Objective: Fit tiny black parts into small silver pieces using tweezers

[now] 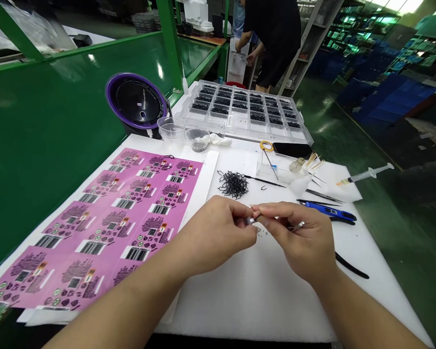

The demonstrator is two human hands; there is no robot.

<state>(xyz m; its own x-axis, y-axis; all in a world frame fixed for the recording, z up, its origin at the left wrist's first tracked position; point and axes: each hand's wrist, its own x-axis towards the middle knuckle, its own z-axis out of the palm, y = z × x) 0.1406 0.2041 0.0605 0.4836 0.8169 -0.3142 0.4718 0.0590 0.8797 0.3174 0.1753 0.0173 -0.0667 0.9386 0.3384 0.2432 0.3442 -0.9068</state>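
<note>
My left hand is closed, pinching a small shiny metallic piece between thumb and fingers. My right hand meets it at the fingertips, its thumb and index finger pressed together at the same piece. A slim silver tool pokes out from the curled fingers of my right hand; most of it is hidden. Tiny specks lie on the white work surface below the fingertips. Just beyond my hands is a heap of small bent black pieces, with one loose bent piece beside it.
Pink printed sheets cover the left side. Behind stand a purple-rimmed black container, clear cups and a compartment tray of black pieces. To the right lie blue-handled pliers, tweezers and a syringe. A person stands beyond.
</note>
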